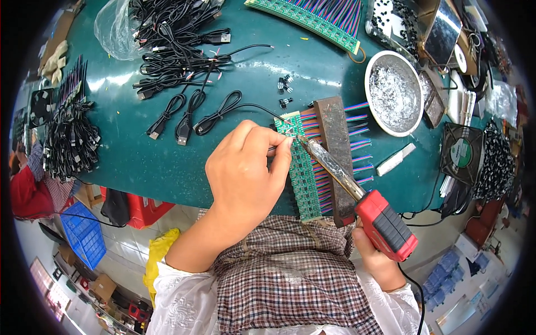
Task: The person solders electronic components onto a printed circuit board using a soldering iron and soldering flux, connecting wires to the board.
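Observation:
My left hand [245, 167] is closed in a pinch above a strip of green circuit boards [304, 187]. A short piece of black cable shows between its fingers, its end hidden by the fingertips. My right hand [375, 258] grips a red and black soldering iron [386, 224], whose tip touches or nearly touches the strip beside my left fingertips. A rusty metal bar [336, 162] lies across the coloured wires [360, 142] coming from the strip. One black USB cable [224, 114] reaches with its stripped end to the strip's far end.
Bundled black USB cables [173, 61] pile up at the back left, with more hanging at the left edge [70, 139]. A round metal bowl [394, 94] with silvery residue stands right. Nearby are a white stick [396, 159], a fan [462, 153] and another board strip [312, 25].

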Motion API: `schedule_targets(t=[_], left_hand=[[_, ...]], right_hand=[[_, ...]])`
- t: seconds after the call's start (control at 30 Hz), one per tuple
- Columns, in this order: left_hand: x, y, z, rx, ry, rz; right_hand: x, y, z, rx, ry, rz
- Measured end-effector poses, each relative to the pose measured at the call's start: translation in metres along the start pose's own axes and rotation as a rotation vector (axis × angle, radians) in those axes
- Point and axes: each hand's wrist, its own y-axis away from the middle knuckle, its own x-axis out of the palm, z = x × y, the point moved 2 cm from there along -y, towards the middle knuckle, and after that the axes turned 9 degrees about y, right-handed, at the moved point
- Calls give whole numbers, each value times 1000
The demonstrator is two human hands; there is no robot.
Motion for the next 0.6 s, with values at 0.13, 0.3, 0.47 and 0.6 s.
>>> schedule_targets(t=[0.13, 0.3, 0.47, 0.6], left_hand=[[-1, -1, 1, 3, 2, -3], [-1, -4, 0, 28, -5, -9], [2, -6, -6, 30, 15, 33], [-5, -6, -7, 63, -16, 22]], right_hand=[[-1, 0, 1, 19, 51, 20], [-5, 10, -5, 161, -50, -31], [-9, 1, 3, -50, 86, -88], [-5, -10, 12, -91, -78, -100]])
